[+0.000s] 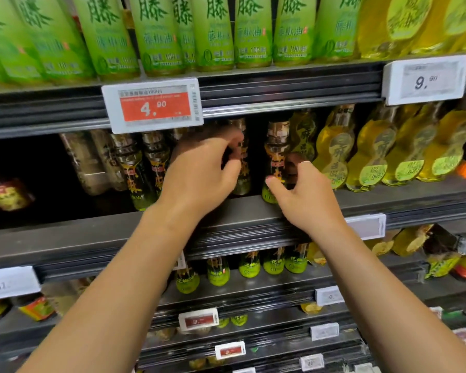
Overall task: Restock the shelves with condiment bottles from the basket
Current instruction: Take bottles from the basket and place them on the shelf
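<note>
Bottles look glassy, slick and top-heavy: left hand [205, 168] grips one bottle [241, 157] at twelve o'clock, right hand [304, 195] fingers curl round another bottle [276, 157] mid-body.

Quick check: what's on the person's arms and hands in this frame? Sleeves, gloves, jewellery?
Both forearms are bare up to the frame edge, with no sleeves in view. No gloves or watch on either wrist. The left hand shows nothing worn. The right hand has a thin, pale ring on one finger.

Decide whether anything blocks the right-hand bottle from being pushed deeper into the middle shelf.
Nothing visible does. The right hand grips a dark bottle at the shelf edge; the space behind it looks dark, too dim to rule out hidden bottles.
</note>
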### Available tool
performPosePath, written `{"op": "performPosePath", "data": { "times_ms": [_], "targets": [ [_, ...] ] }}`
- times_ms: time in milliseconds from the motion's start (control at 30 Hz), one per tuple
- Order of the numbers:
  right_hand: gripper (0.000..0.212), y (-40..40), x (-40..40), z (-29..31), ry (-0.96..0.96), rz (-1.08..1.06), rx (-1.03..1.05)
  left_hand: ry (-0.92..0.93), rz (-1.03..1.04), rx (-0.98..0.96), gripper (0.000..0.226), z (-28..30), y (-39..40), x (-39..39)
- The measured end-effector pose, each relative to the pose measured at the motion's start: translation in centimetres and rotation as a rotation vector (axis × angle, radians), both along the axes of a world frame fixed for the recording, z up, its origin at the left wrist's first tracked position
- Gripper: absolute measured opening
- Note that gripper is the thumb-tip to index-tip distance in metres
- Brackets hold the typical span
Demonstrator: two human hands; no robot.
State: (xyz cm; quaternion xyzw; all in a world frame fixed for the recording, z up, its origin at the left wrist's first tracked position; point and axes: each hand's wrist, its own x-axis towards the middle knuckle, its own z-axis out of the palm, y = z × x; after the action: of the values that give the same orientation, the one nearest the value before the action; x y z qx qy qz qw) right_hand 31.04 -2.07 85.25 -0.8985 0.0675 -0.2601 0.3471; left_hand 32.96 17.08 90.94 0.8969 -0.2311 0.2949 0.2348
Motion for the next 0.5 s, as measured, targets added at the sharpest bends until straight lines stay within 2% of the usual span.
{"op": "performPosePath", "data": {
  "times_ms": [100,167,233,367,500],
  "targets": [
    [0.035,0.5,1.2,0.2,0.045,-0.04,-0.02,-0.096,0.013,0.178,0.043,1.6,-0.6,0.8],
    [0.052,0.7,2.0,0.3,0.082,-0.023,-0.018,-0.099,0.073,0.309,0.048,2.7,-1.3,1.5],
    [0.064,0.8,2.3,0.6,0.103,0.01,-0.015,-0.019,0.124,0.405,0.046,3.5,-1.9,2.5],
    [0.083,0.9,2.5,0.1,0.14,0.059,-0.013,0.151,0.118,0.36,0.041,4.0,-2.8,4.0],
    [0.076,0.8,2.9,-0.6,0.156,0.0,-0.042,0.256,0.073,0.311,0.04,3.8,-3.2,5.3]
  ]
}}
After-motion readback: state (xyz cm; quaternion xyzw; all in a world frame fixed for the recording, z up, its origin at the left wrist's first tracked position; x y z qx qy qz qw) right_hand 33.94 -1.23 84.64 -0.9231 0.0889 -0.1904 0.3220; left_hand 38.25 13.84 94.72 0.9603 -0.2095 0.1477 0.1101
